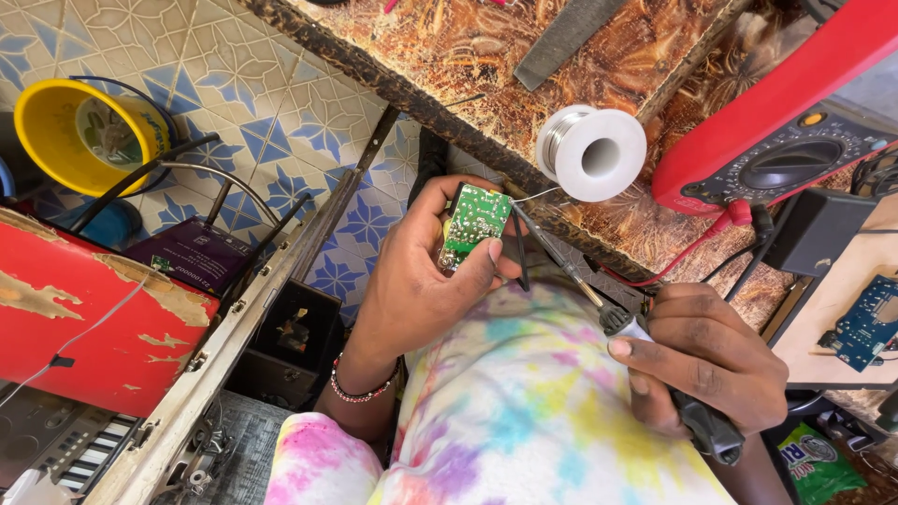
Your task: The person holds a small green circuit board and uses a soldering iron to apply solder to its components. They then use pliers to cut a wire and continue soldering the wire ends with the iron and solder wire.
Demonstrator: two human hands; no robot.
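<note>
Left hand (421,281) grips small green circuit board (475,223) w/ thumb & fingers — right hand (711,360) wrapped round soldering iron (599,299).
Iron tip meets board's edge beside thin solder wire from white solder spool (591,151) on bench (449,56); red multimeter (786,122) sits nearby — both held above tie-dye shirt (524,411).

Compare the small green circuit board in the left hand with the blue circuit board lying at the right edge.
The small green circuit board is held up, pinched in the left hand; the blue circuit board lies flat on a pale wooden surface, untouched. The soldering iron in the right hand points its tip at the green one; nothing points at the blue. Both are small flat rectangles.
</note>
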